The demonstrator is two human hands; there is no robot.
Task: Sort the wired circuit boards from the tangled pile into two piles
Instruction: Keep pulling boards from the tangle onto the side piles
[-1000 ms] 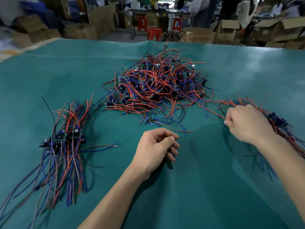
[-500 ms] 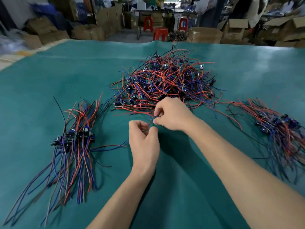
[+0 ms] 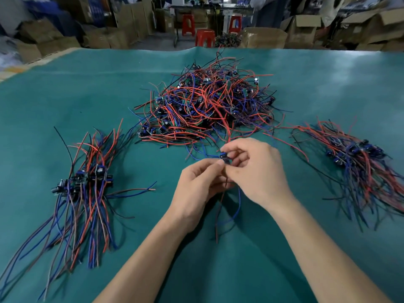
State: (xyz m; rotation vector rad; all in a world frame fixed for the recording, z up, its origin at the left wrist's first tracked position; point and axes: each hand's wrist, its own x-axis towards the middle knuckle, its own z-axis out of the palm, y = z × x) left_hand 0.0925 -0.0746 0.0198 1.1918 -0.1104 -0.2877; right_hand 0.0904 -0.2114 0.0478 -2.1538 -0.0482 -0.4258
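A tangled pile (image 3: 207, 106) of small circuit boards with red, blue and black wires lies at the table's middle. A sorted pile (image 3: 87, 182) lies at the left, its wires trailing toward me. Another sorted pile (image 3: 358, 158) lies at the right. Just in front of the tangle, my left hand (image 3: 196, 189) and my right hand (image 3: 255, 171) together pinch one small blue circuit board (image 3: 224, 157). Its red wire runs up into the tangle; a blue and a dark red wire hang down below my hands.
The teal table cover (image 3: 65, 95) spreads wide on all sides. Beyond its far edge stand cardboard boxes (image 3: 264, 37) and red stools (image 3: 204, 37). A loose red-and-blue wire pair (image 3: 135, 191) sticks out rightward from the left pile.
My right hand came from the right pile to the tangle's front edge. Both hands have lifted one board slightly out of the tangle, its wires now dangling below.
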